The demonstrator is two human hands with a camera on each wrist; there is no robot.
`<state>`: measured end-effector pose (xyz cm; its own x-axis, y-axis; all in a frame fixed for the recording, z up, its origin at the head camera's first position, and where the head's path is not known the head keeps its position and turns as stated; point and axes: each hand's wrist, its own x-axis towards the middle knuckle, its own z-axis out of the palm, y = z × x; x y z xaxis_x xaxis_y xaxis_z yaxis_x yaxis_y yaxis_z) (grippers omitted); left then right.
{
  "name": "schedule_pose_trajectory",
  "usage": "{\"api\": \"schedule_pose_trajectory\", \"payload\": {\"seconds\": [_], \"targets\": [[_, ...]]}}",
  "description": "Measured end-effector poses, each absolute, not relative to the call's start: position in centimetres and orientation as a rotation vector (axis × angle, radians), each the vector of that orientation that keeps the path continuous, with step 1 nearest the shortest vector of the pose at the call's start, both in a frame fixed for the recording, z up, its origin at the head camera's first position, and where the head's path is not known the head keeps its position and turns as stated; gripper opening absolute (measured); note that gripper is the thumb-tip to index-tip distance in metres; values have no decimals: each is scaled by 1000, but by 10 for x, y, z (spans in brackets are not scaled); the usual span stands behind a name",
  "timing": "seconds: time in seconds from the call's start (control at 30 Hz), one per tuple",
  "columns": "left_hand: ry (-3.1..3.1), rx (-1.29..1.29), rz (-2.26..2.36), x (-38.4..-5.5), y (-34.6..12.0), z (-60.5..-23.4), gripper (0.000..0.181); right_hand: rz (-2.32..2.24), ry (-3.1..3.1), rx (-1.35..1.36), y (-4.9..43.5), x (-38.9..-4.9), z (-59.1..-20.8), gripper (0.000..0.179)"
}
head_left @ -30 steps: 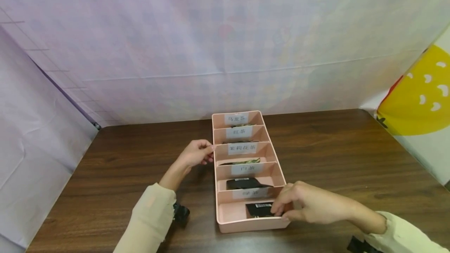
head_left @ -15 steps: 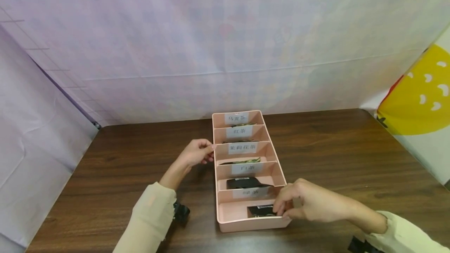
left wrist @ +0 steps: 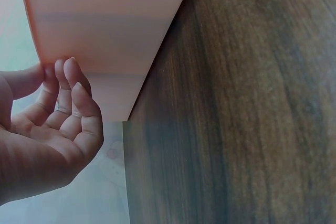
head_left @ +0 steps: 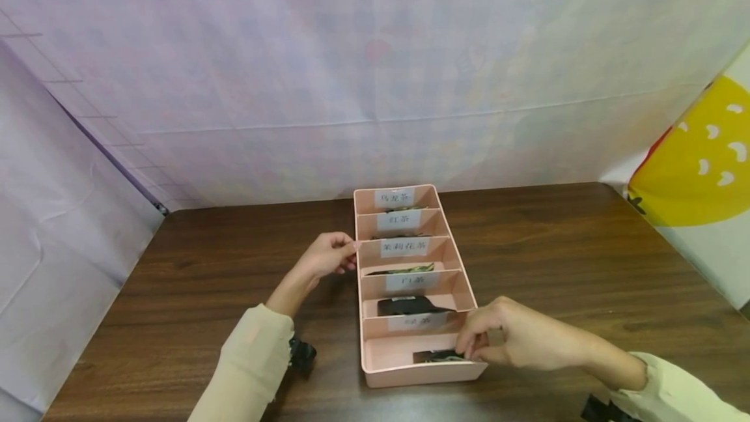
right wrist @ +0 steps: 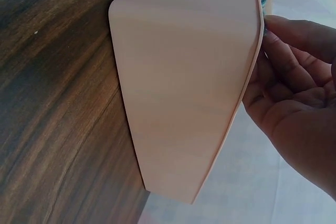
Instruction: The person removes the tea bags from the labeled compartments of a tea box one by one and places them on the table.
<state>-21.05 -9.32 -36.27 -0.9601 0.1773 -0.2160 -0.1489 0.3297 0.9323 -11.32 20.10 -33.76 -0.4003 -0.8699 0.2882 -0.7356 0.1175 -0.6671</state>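
On the dark brown wood-grain tabletop stands a long pink plastic tray. The left hand pinches its left wall; the curled right hand grips a small flat black packet inside the nearest compartment.

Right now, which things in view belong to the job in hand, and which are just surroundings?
Likely in the job:
pink divided tray, pinched by the left hand
black packet in the nearest compartment, pinched by the right hand
other packets, partly hidden, behind it
paper labels

Likely surroundings:
wooden table
pale curtain behind
yellow printed cloth at right
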Motion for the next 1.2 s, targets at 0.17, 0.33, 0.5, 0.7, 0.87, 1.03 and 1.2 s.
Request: {"api": "schedule_pose_trajectory", "payload": {"seconds": [0.17,0.33,0.5,0.7,0.87,1.03,1.2], "targets": [[2318,22,1669,-209,-93,-362,18,-1165,2213,-1663,200,-115,-340,30],[2329,30,1663,-209,-93,-363,18,-1185,2250,-1638,200,-115,-338,31],[2333,36,1663,-211,-93,-364,18,-1191,2302,-1572,198,-116,-332,29],[2341,41,1658,-211,-93,-364,18,-1186,2372,-1507,195,-119,-324,26],[2333,53,1660,-211,-93,-365,18,-1186,2417,-1485,194,-125,-316,25],[2326,48,1663,-211,-93,-364,18,-1186,2504,-1504,194,-130,-304,28],[2327,52,1668,-211,-93,-365,18,-1204,2642,-1516,198,-137,-282,34]]}}
